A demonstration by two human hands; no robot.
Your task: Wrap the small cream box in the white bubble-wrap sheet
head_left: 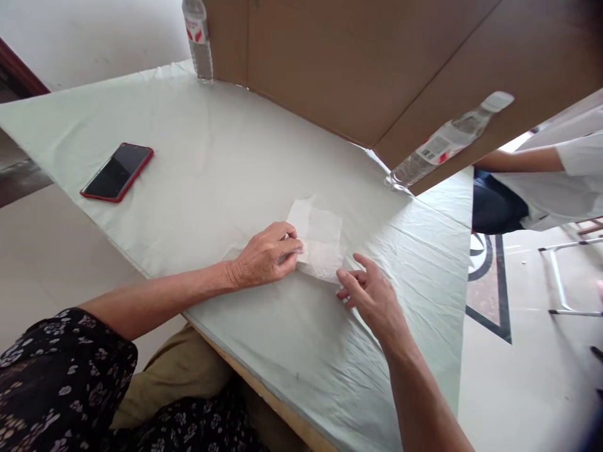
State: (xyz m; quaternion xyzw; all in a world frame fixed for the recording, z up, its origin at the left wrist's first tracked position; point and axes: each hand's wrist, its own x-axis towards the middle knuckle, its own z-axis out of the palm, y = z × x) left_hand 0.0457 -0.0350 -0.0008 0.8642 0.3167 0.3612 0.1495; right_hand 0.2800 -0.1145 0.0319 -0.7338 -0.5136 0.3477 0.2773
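Observation:
A thin white sheet of tissue paper [325, 229], creased and partly folded over, lies on the pale green tablecloth in front of me. My left hand [271, 254] is closed in a pinch on the tissue's left part, with its fingers bent. Beside the tissue's lower right corner is my right hand [370, 292], its fingers apart and slightly curled. The right fingertips are close to the edge; whether they touch it I cannot tell. A bit of whitish material shows behind my left wrist, too indistinct to name.
A phone in a red case [117, 172] lies on the tablecloth [188, 157] at left. Brown cardboard panels [320, 63] stand along the far side, with a water bottle [198, 41] at left and a tilted one [447, 144] at right. A person's arm [522, 162] shows beyond.

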